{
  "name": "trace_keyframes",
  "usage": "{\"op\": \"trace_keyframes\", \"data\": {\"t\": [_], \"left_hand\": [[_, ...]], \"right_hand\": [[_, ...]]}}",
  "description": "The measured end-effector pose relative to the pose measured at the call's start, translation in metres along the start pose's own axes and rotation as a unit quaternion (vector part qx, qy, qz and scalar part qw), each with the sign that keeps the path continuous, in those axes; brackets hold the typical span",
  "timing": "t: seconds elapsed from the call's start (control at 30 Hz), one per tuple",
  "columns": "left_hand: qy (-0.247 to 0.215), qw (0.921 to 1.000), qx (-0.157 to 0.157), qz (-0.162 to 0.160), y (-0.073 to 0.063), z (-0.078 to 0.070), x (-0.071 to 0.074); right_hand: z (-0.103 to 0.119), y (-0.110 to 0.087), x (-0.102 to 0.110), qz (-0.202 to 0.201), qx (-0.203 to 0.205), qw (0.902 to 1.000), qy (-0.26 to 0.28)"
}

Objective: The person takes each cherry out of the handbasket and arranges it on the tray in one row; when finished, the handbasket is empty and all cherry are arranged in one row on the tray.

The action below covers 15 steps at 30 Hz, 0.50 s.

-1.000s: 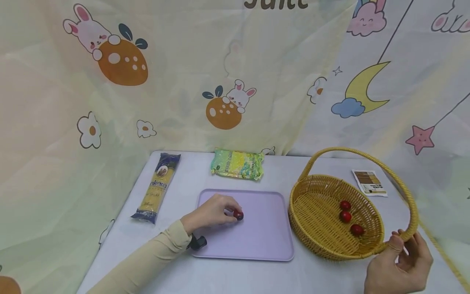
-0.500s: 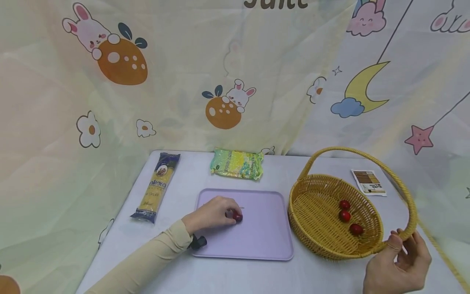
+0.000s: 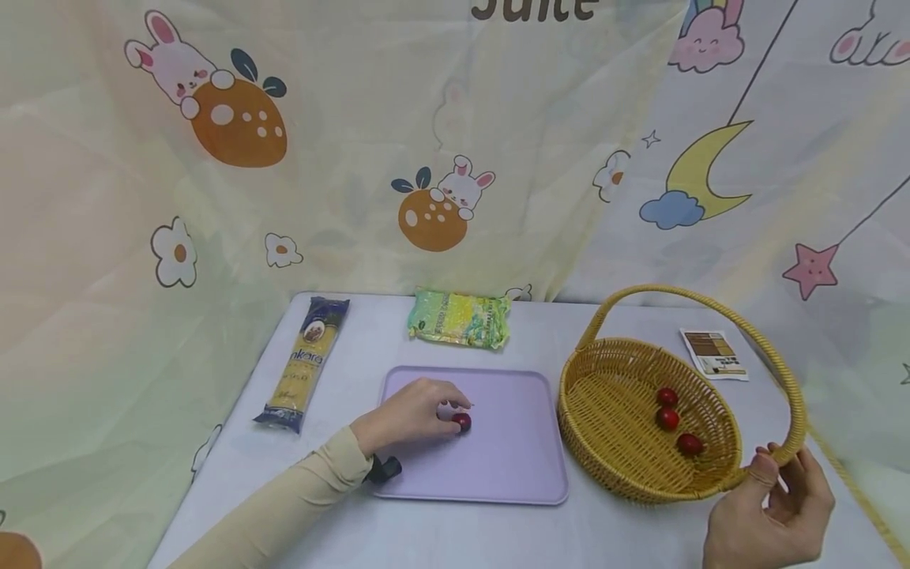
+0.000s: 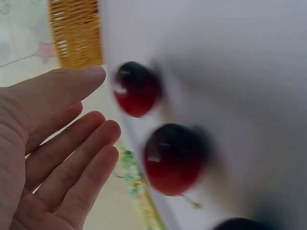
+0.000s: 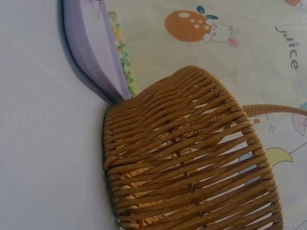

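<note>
Over the lilac tray (image 3: 508, 442), my left hand (image 3: 408, 415) reaches with thumb and fingers parted. A dark red cherry (image 3: 462, 422) lies at its fingertips. The left wrist view shows a cherry (image 4: 136, 89) beside the parted fingers, apart from them, and a second cherry (image 4: 173, 159) with a short green stem. Another dark round thing (image 4: 242, 224) is cut off by the lower edge; in the head view the hand hides these. My right hand (image 3: 771, 506) grips the near end of the wicker basket's (image 3: 604, 411) handle. Several red cherries (image 3: 667, 418) lie inside the basket.
A pasta packet (image 3: 304, 363) lies left of the tray. Behind the tray is a green and yellow packet (image 3: 460, 318). A small brown and white sachet (image 3: 714, 354) lies behind the basket at right. A printed curtain (image 3: 341, 158) hangs behind the table.
The left fingers have spread slightly, and the cherry at their tips sits a little nearer to me. The right hand and the basket stay where they were.
</note>
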State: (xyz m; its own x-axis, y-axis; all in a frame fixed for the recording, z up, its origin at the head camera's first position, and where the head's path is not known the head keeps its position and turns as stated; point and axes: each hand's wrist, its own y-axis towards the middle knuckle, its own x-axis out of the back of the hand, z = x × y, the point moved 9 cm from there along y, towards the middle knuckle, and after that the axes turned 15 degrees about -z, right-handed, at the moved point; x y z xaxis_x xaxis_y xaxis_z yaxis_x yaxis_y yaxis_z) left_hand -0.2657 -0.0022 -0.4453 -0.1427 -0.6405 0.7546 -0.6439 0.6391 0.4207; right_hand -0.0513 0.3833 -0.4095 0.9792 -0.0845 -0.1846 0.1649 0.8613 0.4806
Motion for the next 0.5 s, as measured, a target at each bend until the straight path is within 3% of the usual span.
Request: {"op": "trace_keyframes", "data": {"t": [0.27,0.5], "left_hand": [[-0.076,0.9965,0.021,-0.027,0.031,-0.023,0.003],[-0.15,0.9872,0.043,-0.033,0.076,-0.055,-0.016]], "right_hand": [[0.004,0.001,0.0,-0.012,0.015,0.999,0.04],[0.014,-0.001,-0.001,-0.013,0.002,0.9984,0.054]]}}
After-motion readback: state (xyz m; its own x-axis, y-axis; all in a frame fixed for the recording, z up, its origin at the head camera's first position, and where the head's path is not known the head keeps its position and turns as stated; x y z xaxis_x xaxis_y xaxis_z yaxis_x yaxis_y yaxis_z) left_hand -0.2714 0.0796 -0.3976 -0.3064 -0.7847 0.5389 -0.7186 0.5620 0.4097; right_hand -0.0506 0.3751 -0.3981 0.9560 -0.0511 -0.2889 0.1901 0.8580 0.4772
